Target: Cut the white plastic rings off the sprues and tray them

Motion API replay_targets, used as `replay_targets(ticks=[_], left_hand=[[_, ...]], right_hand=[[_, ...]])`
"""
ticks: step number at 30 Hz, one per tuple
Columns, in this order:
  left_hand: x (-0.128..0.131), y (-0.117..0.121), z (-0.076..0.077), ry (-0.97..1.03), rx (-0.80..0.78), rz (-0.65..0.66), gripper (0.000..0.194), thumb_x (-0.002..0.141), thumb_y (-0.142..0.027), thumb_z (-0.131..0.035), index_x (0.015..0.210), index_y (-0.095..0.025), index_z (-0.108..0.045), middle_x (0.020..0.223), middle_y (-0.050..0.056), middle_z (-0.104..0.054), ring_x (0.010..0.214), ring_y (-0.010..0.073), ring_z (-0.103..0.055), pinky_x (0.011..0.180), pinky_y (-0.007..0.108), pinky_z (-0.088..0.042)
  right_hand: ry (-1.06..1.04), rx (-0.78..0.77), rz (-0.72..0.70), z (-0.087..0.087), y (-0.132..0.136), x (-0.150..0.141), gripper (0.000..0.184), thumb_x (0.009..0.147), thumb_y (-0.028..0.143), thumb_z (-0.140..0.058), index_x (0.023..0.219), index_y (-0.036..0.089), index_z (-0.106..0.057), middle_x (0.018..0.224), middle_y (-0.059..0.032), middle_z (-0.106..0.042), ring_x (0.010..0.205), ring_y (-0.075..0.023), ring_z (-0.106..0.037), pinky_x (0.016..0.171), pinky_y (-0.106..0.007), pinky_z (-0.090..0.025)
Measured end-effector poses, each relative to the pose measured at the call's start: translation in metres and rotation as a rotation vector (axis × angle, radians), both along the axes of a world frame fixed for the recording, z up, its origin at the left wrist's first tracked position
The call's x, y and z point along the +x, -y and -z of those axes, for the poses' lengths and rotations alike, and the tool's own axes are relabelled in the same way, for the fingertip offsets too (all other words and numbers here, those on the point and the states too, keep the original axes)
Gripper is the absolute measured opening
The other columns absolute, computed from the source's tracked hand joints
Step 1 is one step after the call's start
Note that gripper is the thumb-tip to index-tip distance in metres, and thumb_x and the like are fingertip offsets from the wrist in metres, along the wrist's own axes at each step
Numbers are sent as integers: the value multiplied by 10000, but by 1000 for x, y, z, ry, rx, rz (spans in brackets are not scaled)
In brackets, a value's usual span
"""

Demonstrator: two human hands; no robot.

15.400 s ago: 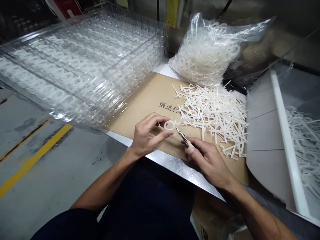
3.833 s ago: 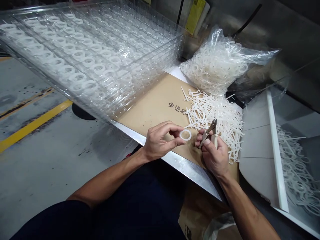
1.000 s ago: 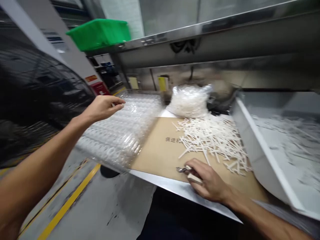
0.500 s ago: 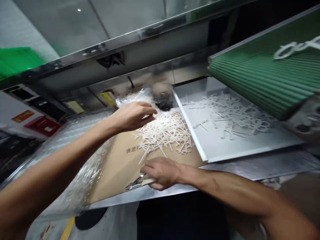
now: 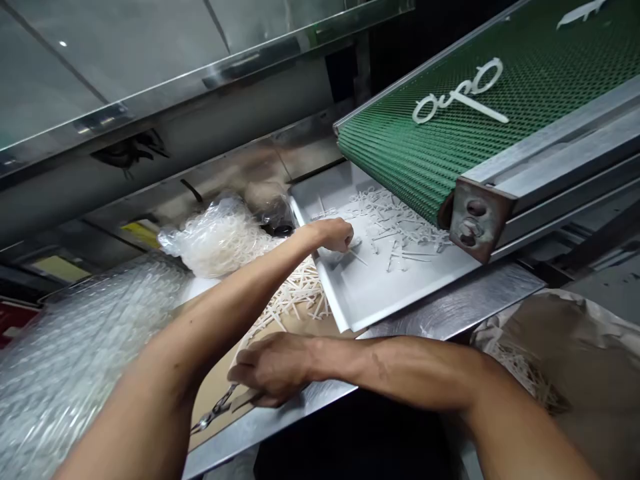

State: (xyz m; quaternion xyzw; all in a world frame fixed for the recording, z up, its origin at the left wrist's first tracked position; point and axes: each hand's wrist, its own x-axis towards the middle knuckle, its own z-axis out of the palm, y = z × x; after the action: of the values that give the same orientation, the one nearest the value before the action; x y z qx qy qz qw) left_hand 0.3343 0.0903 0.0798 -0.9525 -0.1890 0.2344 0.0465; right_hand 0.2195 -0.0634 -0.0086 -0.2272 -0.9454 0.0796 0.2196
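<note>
My left hand [image 5: 334, 235] reaches across into the white tray [image 5: 365, 297], fingers curled down onto the loose white plastic parts [image 5: 395, 223] lying there; what it pinches is hidden. My right hand [image 5: 273, 368] rests on the brown cardboard sheet [image 5: 213, 387] near the metal table edge, closed round small cutting pliers [image 5: 213, 413] whose jaws point to the lower left. A pile of cut white plastic sticks [image 5: 295, 297] lies between the two hands.
A green conveyor belt [image 5: 450, 127] slopes down to the tray, carrying a white ring part [image 5: 457, 97]. A clear bag of white rings [image 5: 217, 237] sits at the back. Clear blister trays [image 5: 65, 353] cover the left. A brown bag [image 5: 560, 360] hangs at the right.
My left hand has moved right, from above the stick pile into the white tray. My view has swung right toward the conveyor. The right hand stays on the cardboard with the pliers.
</note>
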Motion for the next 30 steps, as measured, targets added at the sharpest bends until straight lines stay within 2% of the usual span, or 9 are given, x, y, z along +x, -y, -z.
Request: replay_targets(ticks=[4,7,10,14,17,20,23,27,30], left_hand=[[6,-1,10,-35,2,-44,340,689,-181,-711,1019,-178,-792,1047,132,-771,911,275,-711,735,323,-527],[0,0,7,45,29,-70,409,689,-134,-662,1083,-175,-765,1087,148,-753,946,281,-710,743,324,-521],[-10,-1,-7,158,37,-82,400,720,-122,-634,1102,-180,-734,1063,131,-748,898,255,-705,704,308,-495],[-33,4,-43,344,28,-89,293,786,-135,-614,1068,-170,-687,962,84,-739,833,196,-679,678,286,-471],[-71,12,-73,620,-254,-184,199,831,-220,-677,1023,-171,-660,928,60,-727,805,173,-673,687,286,-499],[-133,18,-83,905,-616,-338,268,826,-299,-781,1029,-177,-655,931,41,-714,832,155,-682,751,280,-543],[-213,26,-65,1084,-638,-536,310,803,-307,-832,1032,-168,-676,886,15,-694,791,112,-638,759,259,-537],[-328,56,-12,1248,-515,-913,331,753,-377,-879,988,-222,-706,901,24,-690,807,165,-629,708,282,-551],[-394,90,24,1321,-463,-1123,366,740,-431,-894,999,-237,-723,1002,50,-710,860,207,-654,739,317,-577]], right_hand=[[11,7,7,-1,-1,0,311,1003,382,-575,1213,154,-598,1150,-85,-708,1039,-256,-700,767,-360,-570],[10,-3,9,-3,-1,0,304,994,376,-575,1196,152,-607,1137,-82,-709,1022,-249,-708,768,-358,-575],[7,6,6,-3,0,1,298,993,339,-565,1203,134,-611,1143,-99,-709,1027,-258,-711,812,-375,-579],[7,31,-6,-1,-2,1,322,999,330,-545,1238,122,-600,1136,-109,-710,1030,-280,-709,792,-395,-580],[16,50,-10,2,-3,1,337,996,342,-551,1244,118,-593,1123,-113,-706,1007,-295,-707,771,-414,-576],[26,53,-20,3,-2,-1,336,987,361,-579,1219,119,-590,1118,-116,-702,1011,-297,-704,772,-415,-572],[47,43,-47,5,3,-3,307,977,354,-596,1181,124,-598,1105,-117,-707,997,-288,-706,769,-405,-568],[64,23,-63,6,9,-6,286,957,327,-604,1148,114,-611,1128,-137,-711,965,-286,-697,777,-401,-564],[63,9,-57,8,10,-6,289,931,302,-620,1142,105,-608,1115,-154,-705,971,-283,-674,817,-402,-558]])
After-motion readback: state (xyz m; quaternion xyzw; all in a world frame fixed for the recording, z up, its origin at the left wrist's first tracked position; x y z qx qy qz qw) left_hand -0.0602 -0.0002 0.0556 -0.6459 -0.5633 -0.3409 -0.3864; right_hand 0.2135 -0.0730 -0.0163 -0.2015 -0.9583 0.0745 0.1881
